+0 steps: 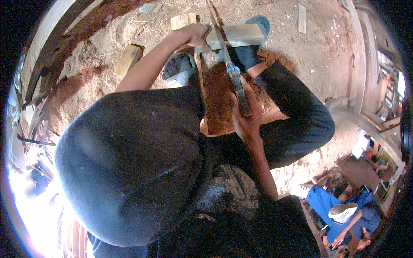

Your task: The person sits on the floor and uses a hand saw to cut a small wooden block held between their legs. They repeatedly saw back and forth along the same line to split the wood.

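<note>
My right hand [248, 114] is wrapped round the dark handle of a handsaw [234, 73], which has a blue band where the blade begins. The long blade runs away from me across a pale wooden block [243, 35]. My left hand [197, 35] is closed on the near-left part of the wood beside the blade, its fingertips pointing down. How deep the blade sits in the wood cannot be made out. My right foot, in a blue-grey shoe [259, 23], is at the block's right end. Sawdust [219, 94] covers the ground between my legs.
A short wood block [128, 60] lies left of my forearm, another piece [183, 20] beyond my left hand. A flat offcut [302, 19] is on the dirt floor. Timber beams [51, 32] stand at the left. Another person in blue [327, 206] sits at the lower right.
</note>
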Demonstrator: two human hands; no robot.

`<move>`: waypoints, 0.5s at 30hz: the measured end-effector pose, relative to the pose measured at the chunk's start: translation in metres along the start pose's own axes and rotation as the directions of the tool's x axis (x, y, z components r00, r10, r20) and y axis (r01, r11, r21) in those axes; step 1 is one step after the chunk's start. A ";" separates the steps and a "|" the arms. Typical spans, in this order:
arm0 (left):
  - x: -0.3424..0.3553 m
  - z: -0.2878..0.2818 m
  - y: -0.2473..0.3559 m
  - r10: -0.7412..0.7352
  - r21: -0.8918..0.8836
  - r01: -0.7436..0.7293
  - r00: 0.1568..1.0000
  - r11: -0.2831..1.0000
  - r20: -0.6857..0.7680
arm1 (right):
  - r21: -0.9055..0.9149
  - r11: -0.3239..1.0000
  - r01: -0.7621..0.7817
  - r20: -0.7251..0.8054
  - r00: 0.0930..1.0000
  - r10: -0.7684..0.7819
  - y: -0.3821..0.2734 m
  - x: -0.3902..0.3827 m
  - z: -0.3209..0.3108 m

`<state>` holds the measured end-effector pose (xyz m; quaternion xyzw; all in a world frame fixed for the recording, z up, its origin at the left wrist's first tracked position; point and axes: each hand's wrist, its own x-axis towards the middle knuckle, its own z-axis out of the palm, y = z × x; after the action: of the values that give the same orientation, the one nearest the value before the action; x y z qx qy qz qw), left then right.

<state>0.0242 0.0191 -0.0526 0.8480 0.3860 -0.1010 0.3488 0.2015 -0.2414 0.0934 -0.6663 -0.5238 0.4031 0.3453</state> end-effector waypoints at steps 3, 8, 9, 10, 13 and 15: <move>0.003 -0.024 -0.002 0.073 0.096 -0.066 0.995 0.993 -0.065 | 0.007 1.000 -0.018 -0.018 1.000 0.018 -0.013 0.004 0.004; -0.015 -0.007 0.011 0.093 0.220 -0.046 0.973 0.974 -0.209 | -0.045 0.998 -0.042 0.014 0.999 0.043 -0.009 -0.003 0.000; -0.019 -0.010 0.016 0.091 0.210 -0.044 0.972 0.977 -0.217 | -0.026 0.998 -0.062 0.027 0.998 0.063 -0.010 -0.005 -0.003; -0.021 -0.015 0.020 0.087 0.200 -0.042 0.971 0.979 -0.224 | -0.008 0.997 -0.082 0.042 0.996 0.082 -0.010 -0.007 -0.004; -0.032 -0.014 0.035 0.067 0.173 -0.022 0.964 0.985 -0.257 | -0.014 0.999 -0.031 0.003 1.000 0.031 -0.007 -0.017 -0.006; -0.029 0.003 0.029 0.088 0.144 -0.043 0.943 0.989 -0.322 | -0.036 0.995 -0.089 0.031 0.995 0.091 -0.009 -0.020 -0.008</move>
<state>0.0259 -0.0136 -0.0268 0.8870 0.4024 0.0268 0.2249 0.2028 -0.2592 0.1083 -0.6884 -0.5056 0.4199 0.3067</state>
